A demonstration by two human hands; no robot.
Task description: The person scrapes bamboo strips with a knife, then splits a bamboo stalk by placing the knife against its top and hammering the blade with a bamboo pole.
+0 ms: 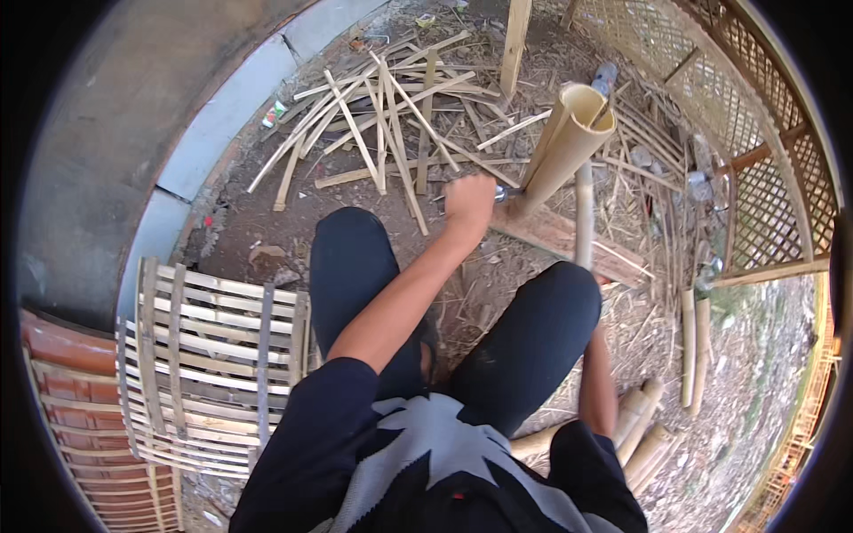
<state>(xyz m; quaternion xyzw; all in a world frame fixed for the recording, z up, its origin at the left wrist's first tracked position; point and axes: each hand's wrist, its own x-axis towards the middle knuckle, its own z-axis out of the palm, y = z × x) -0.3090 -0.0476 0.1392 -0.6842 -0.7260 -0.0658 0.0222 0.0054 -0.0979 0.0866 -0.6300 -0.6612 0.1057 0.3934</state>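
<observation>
My left hand (469, 200) is closed in a fist in front of a bamboo tube, level with its foot. A bit of shiny metal (502, 193) shows between the fist and the tube; I cannot make out the whole tool. The thick bamboo tube (582, 129) stands tilted, open at the top and split down its side, with its foot by a reddish wooden plank (613, 258). My right hand (604, 279) is mostly hidden behind my right knee. Beside it a pale round stick (584, 213) rises past the tube; its lower end is hidden.
Loose bamboo strips (382, 115) lie heaped on the ground ahead. A slatted bamboo rack (222, 333) is at the left, near a concrete ledge (235, 111). Cut bamboo lengths (644, 444) lie at the lower right. A lattice panel (755, 169) borders the far right; a wooden post (515, 49) stands ahead.
</observation>
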